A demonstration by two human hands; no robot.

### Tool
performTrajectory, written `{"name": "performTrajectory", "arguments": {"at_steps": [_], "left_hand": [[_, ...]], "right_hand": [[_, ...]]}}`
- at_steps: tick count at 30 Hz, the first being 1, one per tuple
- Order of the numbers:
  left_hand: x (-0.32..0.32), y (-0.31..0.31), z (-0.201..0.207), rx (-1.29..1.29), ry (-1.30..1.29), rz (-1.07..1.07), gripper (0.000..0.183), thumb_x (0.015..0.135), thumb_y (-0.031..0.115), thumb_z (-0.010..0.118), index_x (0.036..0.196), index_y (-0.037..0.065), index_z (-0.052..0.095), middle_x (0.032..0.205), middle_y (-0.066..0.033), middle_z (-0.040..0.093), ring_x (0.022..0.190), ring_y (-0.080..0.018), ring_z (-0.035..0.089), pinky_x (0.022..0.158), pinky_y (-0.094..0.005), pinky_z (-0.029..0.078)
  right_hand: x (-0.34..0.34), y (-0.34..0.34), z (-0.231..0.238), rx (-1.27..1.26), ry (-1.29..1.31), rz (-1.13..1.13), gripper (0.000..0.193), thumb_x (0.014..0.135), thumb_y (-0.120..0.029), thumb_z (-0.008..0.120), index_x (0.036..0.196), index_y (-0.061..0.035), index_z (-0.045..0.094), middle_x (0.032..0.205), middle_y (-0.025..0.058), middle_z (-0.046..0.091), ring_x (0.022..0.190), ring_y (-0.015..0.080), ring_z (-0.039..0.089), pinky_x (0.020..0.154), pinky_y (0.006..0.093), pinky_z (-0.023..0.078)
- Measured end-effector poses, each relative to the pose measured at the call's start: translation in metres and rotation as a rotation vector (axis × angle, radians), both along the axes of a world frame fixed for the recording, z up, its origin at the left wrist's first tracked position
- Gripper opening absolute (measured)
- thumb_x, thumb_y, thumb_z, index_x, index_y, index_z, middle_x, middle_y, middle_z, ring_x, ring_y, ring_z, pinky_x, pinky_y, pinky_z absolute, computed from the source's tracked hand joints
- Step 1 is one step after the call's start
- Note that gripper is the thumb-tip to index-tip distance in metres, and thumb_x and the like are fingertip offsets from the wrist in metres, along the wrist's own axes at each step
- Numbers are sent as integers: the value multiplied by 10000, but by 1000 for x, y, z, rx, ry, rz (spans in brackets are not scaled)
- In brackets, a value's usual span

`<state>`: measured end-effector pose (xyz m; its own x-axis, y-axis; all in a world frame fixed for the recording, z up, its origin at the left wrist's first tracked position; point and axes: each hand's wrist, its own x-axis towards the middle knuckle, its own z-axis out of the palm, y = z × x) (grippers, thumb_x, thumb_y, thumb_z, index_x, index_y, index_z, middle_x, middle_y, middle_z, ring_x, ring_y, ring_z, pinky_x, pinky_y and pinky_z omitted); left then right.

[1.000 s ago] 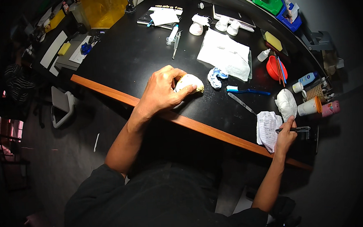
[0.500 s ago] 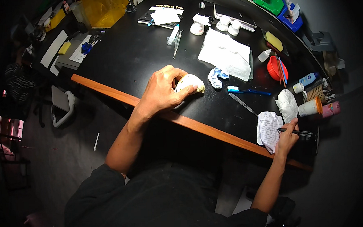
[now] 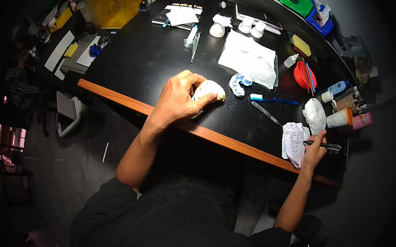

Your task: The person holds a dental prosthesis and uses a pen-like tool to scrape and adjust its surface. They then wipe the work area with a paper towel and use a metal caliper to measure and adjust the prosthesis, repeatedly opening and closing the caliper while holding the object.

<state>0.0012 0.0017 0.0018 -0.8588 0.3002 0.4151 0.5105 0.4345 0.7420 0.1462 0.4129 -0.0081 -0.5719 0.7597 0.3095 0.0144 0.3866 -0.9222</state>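
Near the desk's front edge, my left hand (image 3: pixel 178 97) is closed round a rounded cream-white plaster cast (image 3: pixel 209 90), thumb on its near side and fingers over the far side; much of it is hidden. My right hand (image 3: pixel 315 151) grips a black pen (image 3: pixel 329 146), its tip over a creased lined sheet of paper (image 3: pixel 295 141) bearing writing. Just beyond the paper lies a white wrapped bundle (image 3: pixel 314 115). Between my hands are a blue-and-white horseshoe-shaped moulded piece (image 3: pixel 239 84), a blue toothbrush-like brush (image 3: pixel 273 99) and a slim metal tool (image 3: pixel 266 112).
White cloth (image 3: pixel 248 58) lies beyond the cast, with a syringe (image 3: pixel 191 37) and tweezers (image 3: pixel 196 47) to its left. Along the right stand a red bowl (image 3: pixel 301 75), a dropper bottle (image 3: pixel 291 61) and an orange-lidded jar (image 3: pixel 339 118). The wooden desk edge (image 3: pixel 207 136) runs in front of me.
Everything on the desk sits slightly further right in the picture, as my view has shifted a little. Both hands keep their holds, with hardly any movement.
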Motion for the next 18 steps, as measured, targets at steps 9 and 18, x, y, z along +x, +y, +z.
{"name": "performTrajectory", "arguments": {"at_steps": [9,18], "left_hand": [[3,0,10,-27,-35,7,407,803,338,840,1008,-6,765,849,-157,681,709,-243,669,665,-352,540],[0,-2,3,4,-35,-25,448,808,374,855,1027,-5,761,867,-122,691,697,-171,629,637,-314,502]], "right_hand": [[1,2,-2,6,-15,20,537,1085,-491,482,728,-91,472,640,-29,442,507,49,370,462,223,271],[-2,-3,-3,48,-12,14,527,1089,-488,476,737,-96,459,642,-36,429,518,46,359,466,227,256]]}}
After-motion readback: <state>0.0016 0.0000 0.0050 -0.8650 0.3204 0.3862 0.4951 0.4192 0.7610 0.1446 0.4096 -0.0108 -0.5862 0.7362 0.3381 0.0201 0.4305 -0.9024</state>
